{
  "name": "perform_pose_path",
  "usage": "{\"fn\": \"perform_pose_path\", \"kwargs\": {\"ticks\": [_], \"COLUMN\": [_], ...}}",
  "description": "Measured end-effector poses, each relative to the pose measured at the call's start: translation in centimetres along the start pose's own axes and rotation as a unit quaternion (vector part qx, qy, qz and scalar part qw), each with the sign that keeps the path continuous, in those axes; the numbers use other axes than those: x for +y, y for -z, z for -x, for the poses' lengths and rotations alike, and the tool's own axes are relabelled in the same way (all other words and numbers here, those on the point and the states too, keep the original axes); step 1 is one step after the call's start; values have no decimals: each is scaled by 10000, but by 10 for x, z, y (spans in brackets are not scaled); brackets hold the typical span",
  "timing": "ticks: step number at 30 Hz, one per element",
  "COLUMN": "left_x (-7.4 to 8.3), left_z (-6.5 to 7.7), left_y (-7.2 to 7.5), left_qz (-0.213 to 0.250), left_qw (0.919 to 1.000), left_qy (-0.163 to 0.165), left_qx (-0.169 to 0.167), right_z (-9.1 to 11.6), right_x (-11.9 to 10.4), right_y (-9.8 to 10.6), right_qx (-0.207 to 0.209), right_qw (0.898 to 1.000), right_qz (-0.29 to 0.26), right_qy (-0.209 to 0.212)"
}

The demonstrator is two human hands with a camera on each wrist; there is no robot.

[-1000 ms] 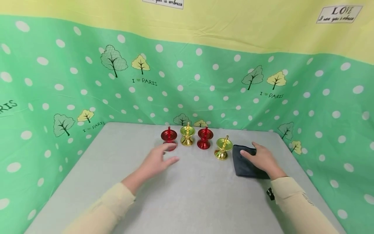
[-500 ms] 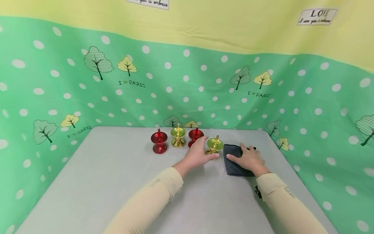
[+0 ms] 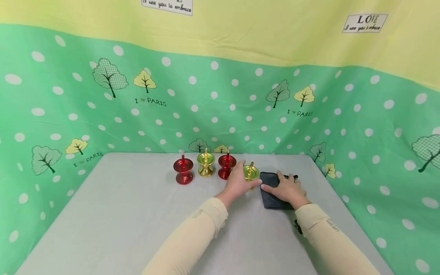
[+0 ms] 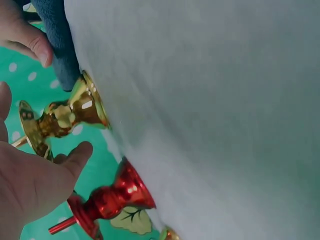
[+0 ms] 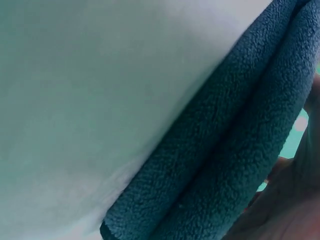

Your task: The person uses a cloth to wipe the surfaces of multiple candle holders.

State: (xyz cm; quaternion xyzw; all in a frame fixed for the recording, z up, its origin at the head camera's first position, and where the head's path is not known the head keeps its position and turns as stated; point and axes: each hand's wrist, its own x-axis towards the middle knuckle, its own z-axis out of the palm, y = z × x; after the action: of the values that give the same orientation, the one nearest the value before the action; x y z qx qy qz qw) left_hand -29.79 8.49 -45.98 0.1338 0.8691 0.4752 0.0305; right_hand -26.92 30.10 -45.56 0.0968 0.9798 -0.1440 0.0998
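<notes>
In the head view my left hand (image 3: 238,181) curves round the nearer gold candle holder (image 3: 252,173), fingers on one side of its dish and thumb across its front. The left wrist view shows that gold candle holder (image 4: 62,117) upright, its stem in plain sight between my fingers and thumb. My right hand (image 3: 288,190) rests with spread fingers on a folded dark blue towel (image 3: 269,198). Thick, fuzzy folds of the towel (image 5: 215,145) fill much of the right wrist view. My right thumb lies at its left edge, close to the gold holder.
Left of my left hand stand a red candle holder (image 3: 227,167), another gold one (image 3: 206,164) and a second red one (image 3: 183,170). A small black object (image 3: 298,226) lies beside my right sleeve. Green dotted fabric (image 3: 213,118) walls the grey table (image 3: 137,221).
My left hand has swung right from near the leftmost red candle holder to the nearer gold one. The right hand stays on the towel. The head view has shifted a little.
</notes>
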Motion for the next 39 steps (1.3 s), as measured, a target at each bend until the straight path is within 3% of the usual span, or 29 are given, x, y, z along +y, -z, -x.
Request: {"fn": "perform_pose_path", "kwargs": {"ticks": [8, 17, 24, 30, 35, 39], "left_x": [-6, -6, -9, -7, -4, -1], "left_z": [-6, -6, -2, 22, 50, 73], "left_y": [-11, -8, -4, 14, 43, 69], "left_qz": [304, 348, 452, 1120, 1661, 1777], "left_qw": [9985, 9991, 9983, 9928, 9852, 9832], "left_qy": [349, 231, 149, 242, 217, 246], "left_qx": [286, 82, 326, 362, 356, 344], "right_z": [-3, -2, -3, -3, 0, 0], "right_x": [-2, -4, -5, -4, -9, -12], "right_y": [-4, -3, -3, -3, -7, -11], "right_qx": [-29, -83, 0, 215, 19, 13], "right_qw": [10000, 10000, 9999, 9983, 9998, 9999], "right_qz": [-16, 25, 160, 533, 215, 109], "right_qy": [-9, 1, -23, 125, 13, -114]}}
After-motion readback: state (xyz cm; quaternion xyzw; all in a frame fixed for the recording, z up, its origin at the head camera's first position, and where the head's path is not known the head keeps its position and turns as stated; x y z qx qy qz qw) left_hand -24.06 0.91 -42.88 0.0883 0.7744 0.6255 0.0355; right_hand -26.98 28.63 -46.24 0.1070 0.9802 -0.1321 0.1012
